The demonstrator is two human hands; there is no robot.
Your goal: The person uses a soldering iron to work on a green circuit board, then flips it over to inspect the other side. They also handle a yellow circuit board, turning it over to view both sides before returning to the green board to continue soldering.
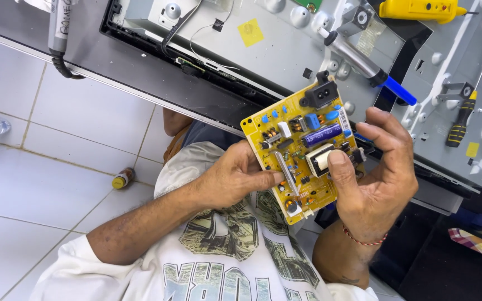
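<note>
Clearly the yellow circuit board (pixel 302 150) is already out of the opened television (pixel 285 50) and free of any cable that shows, held up over the person's lap, just below the edge of the counter (pixel 112 72). Judging by this, the removal is done and the board is under inspection; nothing on it looks unsoldered or replaced yet, so any repair and the refitting are left.

The left hand (pixel 232 178) grasps the board's left edge: thumb laid across the component side near a long white part, the other fingers curled behind the board, out of sight. Its grip is closed on the board. The right hand (pixel 372 173) clasps the right edge, thumb pressing on the boxy transformer in the middle, fingers half open and wrapped round the far side. A red string bracelet sits on that wrist.

On the metal back panel of the television lie a solder sucker (pixel 364 61) with a blue end, a yellow meter (pixel 419 8) and a small black-and-yellow screwdriver (pixel 461 120), all well apart from both hands. On the tiled floor (pixel 40 184) a small bottle (pixel 123 178) lies near the person's left elbow.
</note>
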